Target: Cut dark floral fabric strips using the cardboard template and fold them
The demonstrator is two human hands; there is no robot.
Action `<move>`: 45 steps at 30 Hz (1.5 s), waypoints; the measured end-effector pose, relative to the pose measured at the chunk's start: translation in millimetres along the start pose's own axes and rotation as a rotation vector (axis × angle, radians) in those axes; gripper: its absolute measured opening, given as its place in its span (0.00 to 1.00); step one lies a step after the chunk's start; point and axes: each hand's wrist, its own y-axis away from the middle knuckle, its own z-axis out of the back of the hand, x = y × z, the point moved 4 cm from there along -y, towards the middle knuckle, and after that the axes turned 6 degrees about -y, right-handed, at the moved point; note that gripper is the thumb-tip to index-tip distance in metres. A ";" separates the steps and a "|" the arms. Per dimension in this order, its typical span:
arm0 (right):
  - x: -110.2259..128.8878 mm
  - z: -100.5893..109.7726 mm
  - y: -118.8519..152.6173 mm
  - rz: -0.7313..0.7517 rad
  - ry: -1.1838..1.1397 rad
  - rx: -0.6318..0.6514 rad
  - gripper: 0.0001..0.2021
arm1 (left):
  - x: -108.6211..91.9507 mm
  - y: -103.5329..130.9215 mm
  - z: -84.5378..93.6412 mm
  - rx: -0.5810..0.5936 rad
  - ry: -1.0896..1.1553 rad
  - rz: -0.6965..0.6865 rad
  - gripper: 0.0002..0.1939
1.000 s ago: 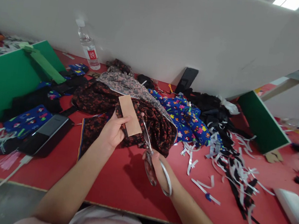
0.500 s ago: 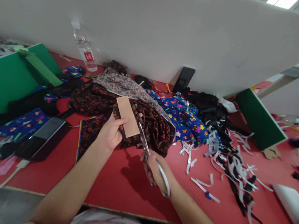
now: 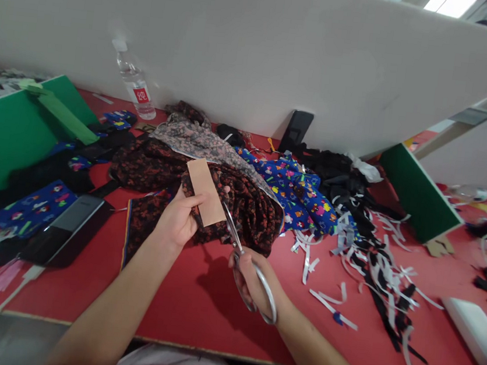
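My left fingers [image 3: 186, 200] pinch tan card [image 3: 206, 193]; my right fingers [image 3: 248, 264] grip scissors [image 3: 233, 226]. Beyond them, a bottle [image 3: 136, 85] reads "纯".

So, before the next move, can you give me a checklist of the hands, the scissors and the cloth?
1. Tan strip held: ok, the left hand pinches it with the thumb on top.
2. Scissors in grip: ok, the right hand is at the handles.
3. Fingers clear of the blade tips: not ok, what looks like a fingertip shows close to them.
4. Dark floral cloth lying flat: not ok, it is bunched up.
5. White cable away from both hands: ok, it runs off at the left.
6. Blades fully closed: cannot tell at this size.
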 end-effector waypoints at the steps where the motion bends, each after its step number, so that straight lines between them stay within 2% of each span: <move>1: -0.6 0.1 -0.1 -0.001 -0.004 -0.004 0.27 | -0.2 0.0 0.0 0.004 0.000 0.001 0.31; 10: -0.5 -2.6 -1.3 0.017 -0.060 0.047 0.28 | -2.3 3.2 -6.8 0.033 0.019 0.030 0.32; 19: -4.4 -1.7 -3.1 0.030 -0.109 0.041 0.28 | 0.5 5.7 -8.2 0.035 0.026 0.052 0.34; 25: -4.8 -2.6 -2.0 -0.026 -0.132 0.025 0.28 | -0.6 6.3 -9.3 0.040 0.030 0.030 0.33; 31: -1.9 -1.7 -1.3 -0.027 -0.047 -0.014 0.28 | -0.6 4.9 -6.4 0.041 0.036 0.014 0.35; 38: -4.6 -3.3 -3.2 0.008 -0.096 0.035 0.29 | -4.7 5.8 -7.8 0.048 0.025 0.008 0.33; 45: -3.7 -1.8 -4.9 0.034 -0.083 0.015 0.28 | -3.9 8.8 -10.7 0.036 -0.005 0.057 0.30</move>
